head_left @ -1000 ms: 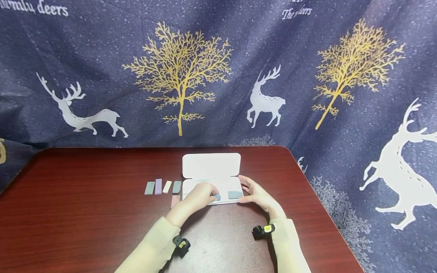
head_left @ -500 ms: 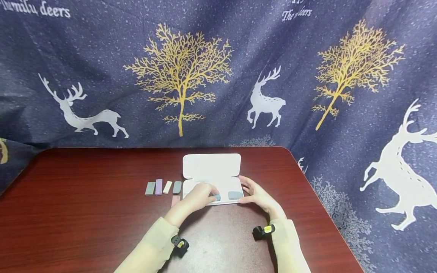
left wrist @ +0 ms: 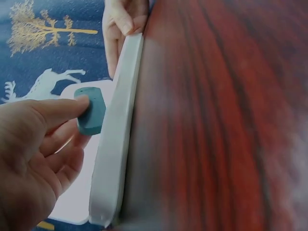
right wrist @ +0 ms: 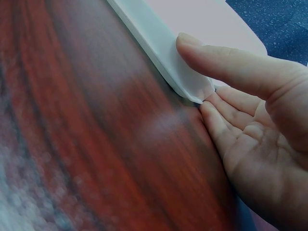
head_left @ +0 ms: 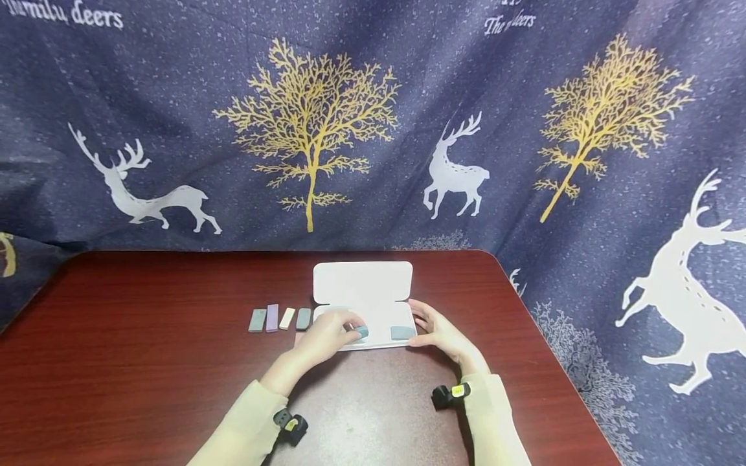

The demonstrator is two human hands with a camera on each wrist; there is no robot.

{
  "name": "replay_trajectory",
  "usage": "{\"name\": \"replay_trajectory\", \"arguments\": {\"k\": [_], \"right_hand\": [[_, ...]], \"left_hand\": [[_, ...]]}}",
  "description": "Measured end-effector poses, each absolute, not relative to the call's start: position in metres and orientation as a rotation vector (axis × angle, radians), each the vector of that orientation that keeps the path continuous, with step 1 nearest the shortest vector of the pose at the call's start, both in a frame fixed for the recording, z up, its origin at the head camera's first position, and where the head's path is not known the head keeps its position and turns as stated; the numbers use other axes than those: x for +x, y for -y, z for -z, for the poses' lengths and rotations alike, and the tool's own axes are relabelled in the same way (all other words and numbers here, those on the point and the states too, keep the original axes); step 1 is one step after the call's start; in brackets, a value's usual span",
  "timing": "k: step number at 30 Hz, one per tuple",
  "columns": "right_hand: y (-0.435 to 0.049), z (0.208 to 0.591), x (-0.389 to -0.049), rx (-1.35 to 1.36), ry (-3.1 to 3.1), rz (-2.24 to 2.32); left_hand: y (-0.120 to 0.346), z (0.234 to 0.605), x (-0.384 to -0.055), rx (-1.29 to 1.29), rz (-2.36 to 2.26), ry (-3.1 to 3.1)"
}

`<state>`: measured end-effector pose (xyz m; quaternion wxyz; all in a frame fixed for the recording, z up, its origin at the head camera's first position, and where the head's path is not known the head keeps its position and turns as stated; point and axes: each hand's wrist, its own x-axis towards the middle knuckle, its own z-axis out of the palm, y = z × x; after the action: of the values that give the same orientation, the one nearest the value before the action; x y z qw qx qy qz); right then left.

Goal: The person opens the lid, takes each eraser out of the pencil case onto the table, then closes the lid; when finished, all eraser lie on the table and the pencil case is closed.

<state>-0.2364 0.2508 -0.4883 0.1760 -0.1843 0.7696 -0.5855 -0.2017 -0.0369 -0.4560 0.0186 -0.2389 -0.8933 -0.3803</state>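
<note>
In the head view a white, shallow case (head_left: 381,320) lies open on the table, its lid (head_left: 362,282) folded back. My left hand (head_left: 327,337) pinches a teal eraser (left wrist: 91,113) between thumb and fingers, just above the left half of the case. The left wrist view shows the eraser's bevelled end, apart from the case's front wall (left wrist: 115,130). A grey-blue eraser (head_left: 401,333) lies in the right part of the case. My right hand (head_left: 441,336) holds the case's right front corner, thumb at the front rim and fingers along the side.
Left of the case lie a grey-green block (head_left: 257,321), a purple block (head_left: 272,318), a white block (head_left: 287,318) and a dark teal block (head_left: 304,319). A pink block (head_left: 299,338) is partly hidden behind my left hand. The dark red table (head_left: 146,362) meets a printed curtain.
My left hand has moved a little left and up with the teal eraser, and now covers more of the pink block. My right hand and the case stay where they were.
</note>
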Motion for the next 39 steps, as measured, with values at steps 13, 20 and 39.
{"name": "replay_trajectory", "arguments": {"k": [13, 20, 39], "right_hand": [[-0.250, 0.489, -0.236, -0.514, -2.155, 1.687], [-0.250, 0.489, -0.236, -0.533, -2.167, 1.679], [-0.249, 0.487, -0.236, -0.517, -2.132, 1.709]], "left_hand": [[0.085, 0.453, -0.202, -0.403, 1.477, 2.652], [0.110, 0.456, -0.201, -0.305, 1.501, 2.681], [0.161, 0.458, -0.188, 0.013, 1.616, 2.872]]}}
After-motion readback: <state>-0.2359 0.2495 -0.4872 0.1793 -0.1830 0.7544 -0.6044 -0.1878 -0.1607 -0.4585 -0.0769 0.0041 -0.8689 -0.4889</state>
